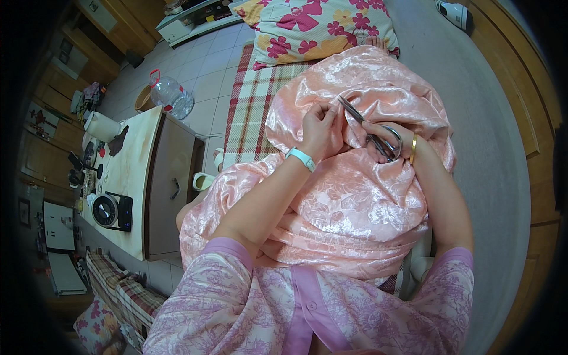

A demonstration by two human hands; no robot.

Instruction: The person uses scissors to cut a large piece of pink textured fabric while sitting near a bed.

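Note:
A large piece of shiny pink patterned fabric [359,199] lies bunched across my lap and legs. My left hand [320,122], with a pale turquoise band at the wrist, pinches a fold of it between thumb and fingers. Metal scissors [355,112] are in my right hand [386,140], their handle loops around my fingers. The blades point up and to the left, and their tips lie by the fold just right of my left fingertips. The blades look nearly together; whether cloth is between them I cannot tell. A gold bangle circles my right wrist.
Left of me stands a marble-patterned cabinet [133,146] carrying a round dial device [106,211] and a white pitcher [101,126]. Beyond it, a large clear water bottle [173,97] stands on the tiles. A flowered pillow [319,31] lies past my legs on a plaid cover [248,106].

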